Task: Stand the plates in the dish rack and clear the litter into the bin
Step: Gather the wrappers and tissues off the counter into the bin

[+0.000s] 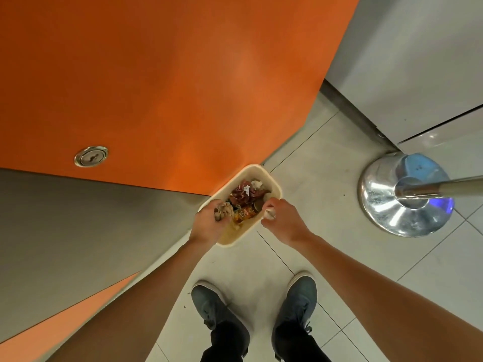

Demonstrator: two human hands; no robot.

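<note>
The litter step is in hand. The cream bin (257, 166), part full of wrappers, stands on the tiled floor (321, 205) beside the orange counter (183, 74). The left hand (209, 223) curls round a brownish wad (223, 210) over the bin's left rim; the right hand (285, 220) pinches a white paper ball (269, 214) at its right rim. Next, I judge, the right moves inward, then both let go.

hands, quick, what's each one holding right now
Left hand: grips a crumpled brownish wad over the bin.
Right hand: pinches a crumpled white tissue at the bin's edge.
</note>
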